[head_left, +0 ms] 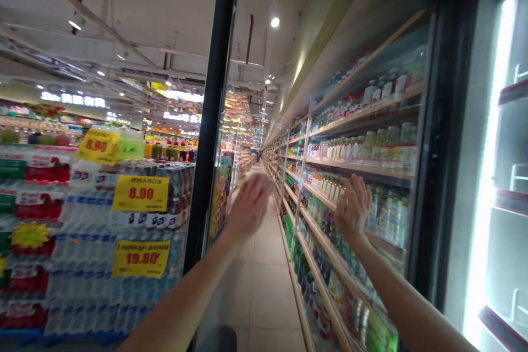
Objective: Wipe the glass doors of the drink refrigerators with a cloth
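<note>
A glass door [330, 5] with a black frame stands open in front of me. My left hand [251, 203] is raised at the glass near the middle of the view, its fingers blurred by motion; whether it holds a small pale thing cannot be made out. To the right, my right hand [352, 203] is up at the same pane with its fingers apart and nothing in it. Through or in the glass, shelves of bottled drinks [379, 148] show behind both hands.
Stacked packs of bottles [82, 253] with yellow price signs [141, 193] stand at the left. A lit cooler interior with shelf edges [511, 202] is at the far right. Tiled floor [264, 286] shows through the glass.
</note>
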The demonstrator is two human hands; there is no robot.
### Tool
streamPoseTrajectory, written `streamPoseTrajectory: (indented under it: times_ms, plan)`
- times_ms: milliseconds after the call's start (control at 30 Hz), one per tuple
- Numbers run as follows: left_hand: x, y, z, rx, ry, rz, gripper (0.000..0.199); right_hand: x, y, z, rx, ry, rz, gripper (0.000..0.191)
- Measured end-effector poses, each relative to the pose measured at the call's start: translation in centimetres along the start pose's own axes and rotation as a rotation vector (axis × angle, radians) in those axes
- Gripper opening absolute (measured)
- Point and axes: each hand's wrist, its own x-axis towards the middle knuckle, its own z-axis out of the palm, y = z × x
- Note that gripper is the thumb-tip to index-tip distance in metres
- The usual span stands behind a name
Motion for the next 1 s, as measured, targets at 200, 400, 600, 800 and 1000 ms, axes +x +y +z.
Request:
streamPoseTrajectory:
  times_ms: [200, 400, 600, 800, 1000]
  plan:
    - [-0.5, 0.9, 0.2, -0.005, 0.039, 0.118, 0.06, 0.0, -0.2, 0.0, -0.005, -0.028, 0.023, 0.04]
    - [-0.4, -0.9, 0.1, -0.03, 0.045, 0.059, 0.055, 0.0, -0.1, 0.0, 0.0, -0.018, -0.023, 0.04]
    - [-3.3, -1.6, -1.1, -0.055, -0.092, 0.282, 0.057, 0.0, -0.3, 0.0, 0.017, -0.019, 0.004, 0.041]
    - [-1.4, -2.4, -1.4, -0.003, -0.064, 0.157, 0.049, 0.0, -0.3, -0.2, 0.02, -0.024, 0.005, 0.04]
    - [-1.4, -1.0, -1.2, -0.052, -0.102, 0.356, 0.053, 0.2, -0.3, -0.3, 0.013, -0.015, 0.006, 0.039]
